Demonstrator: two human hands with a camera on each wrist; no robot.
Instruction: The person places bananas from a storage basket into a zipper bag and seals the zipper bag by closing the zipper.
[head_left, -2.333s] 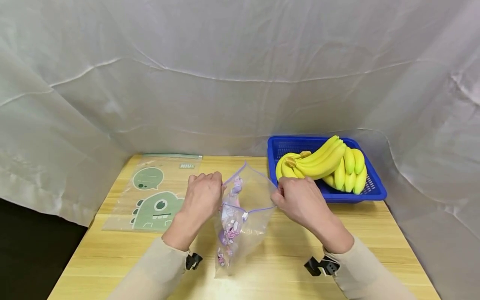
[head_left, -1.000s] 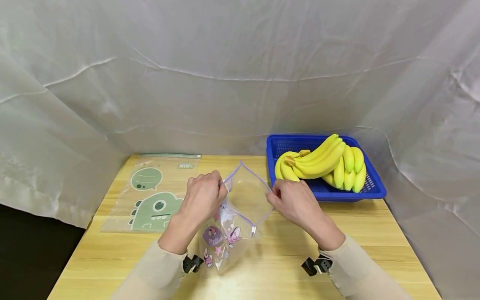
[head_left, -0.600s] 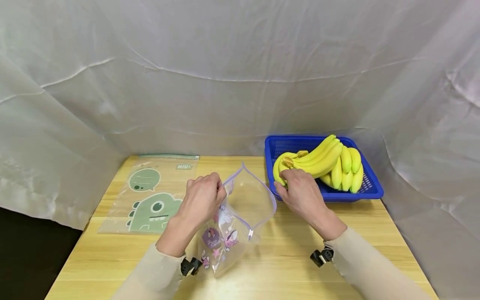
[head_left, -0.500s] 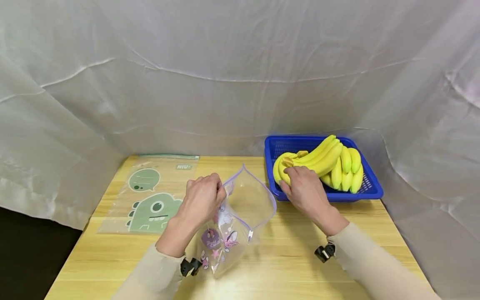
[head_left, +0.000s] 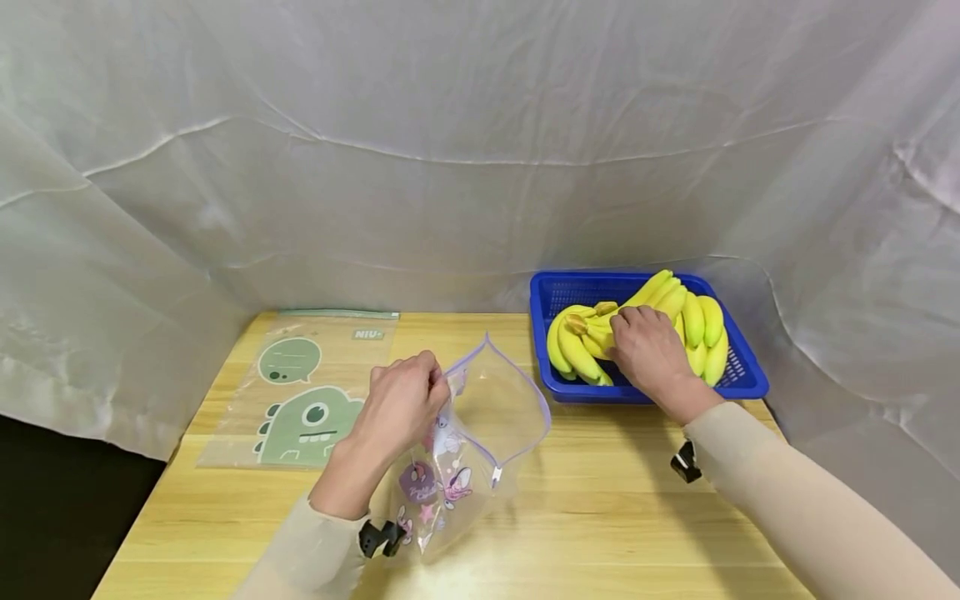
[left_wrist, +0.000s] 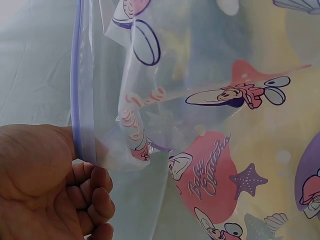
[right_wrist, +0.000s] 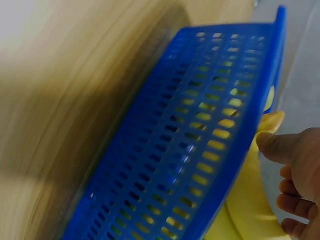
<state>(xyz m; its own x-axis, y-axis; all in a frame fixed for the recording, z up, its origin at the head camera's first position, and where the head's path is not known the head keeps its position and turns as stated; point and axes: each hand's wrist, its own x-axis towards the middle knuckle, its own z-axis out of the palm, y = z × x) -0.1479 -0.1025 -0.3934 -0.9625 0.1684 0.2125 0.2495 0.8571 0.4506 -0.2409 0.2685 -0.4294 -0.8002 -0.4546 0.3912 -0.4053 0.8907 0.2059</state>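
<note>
In the head view, my left hand (head_left: 405, 404) pinches the purple-edged rim of a clear zip bag (head_left: 450, 483) printed with pink and purple cartoon figures. The bag's mouth gapes to the right, and its white slider (head_left: 497, 475) shows at the near corner. The left wrist view has my thumb and curled fingers at the bag's zip strip (left_wrist: 84, 100). My right hand (head_left: 651, 354) is over the top bunch of bananas (head_left: 600, 329) in the blue basket (head_left: 547, 379). In the right wrist view, its thumb and loosely bent fingers lie against the yellow bananas (right_wrist: 250, 195), partly behind the basket's rim.
Another clear zip bag (head_left: 307, 425), with a green dinosaur print, lies flat at the table's left. More bananas (head_left: 701, 325) sit in the basket's right end. Grey fabric (head_left: 480, 208) walls in the back and sides of the wooden table (head_left: 585, 517).
My right hand has let go of the bag's right rim and moved right and away, over the bananas. My left hand has kept its pinch, and the bag's mouth has stayed wide.
</note>
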